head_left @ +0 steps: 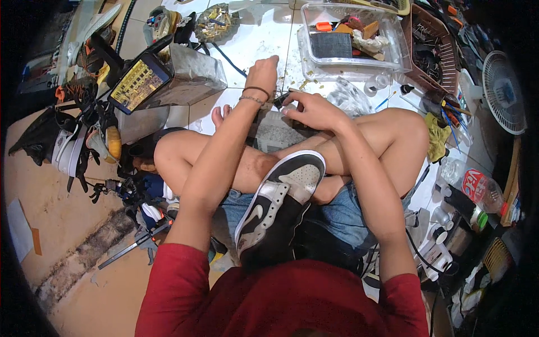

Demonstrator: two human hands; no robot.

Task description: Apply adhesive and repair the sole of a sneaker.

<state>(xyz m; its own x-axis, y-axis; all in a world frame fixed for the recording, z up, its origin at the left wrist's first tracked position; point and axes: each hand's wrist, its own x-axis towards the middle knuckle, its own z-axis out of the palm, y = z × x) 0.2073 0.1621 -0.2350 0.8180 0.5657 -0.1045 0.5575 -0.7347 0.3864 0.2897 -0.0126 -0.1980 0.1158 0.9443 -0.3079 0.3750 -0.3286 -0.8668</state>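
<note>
My left hand (261,76) reaches forward over the floor with its fingers curled; what they hold, if anything, is hidden. Just below it on the right, my right hand (311,110) has curled fingers around a small dark object (281,100). Both are above a worn grey board (271,132) between my legs. A black and white sneaker (278,196) lies in my lap, toe pointing away from me. Small yellowish scraps (307,84) are scattered beyond my hands, beside crumpled clear plastic (348,98).
Several shoes (112,140) crowd the left, near a phone (140,84) propped on a metal box (191,76). Ahead right are a clear bin (307,17) of odds and ends and a brown basket (429,42). A fan (502,92), plastic bottle (471,185) and cables line the right.
</note>
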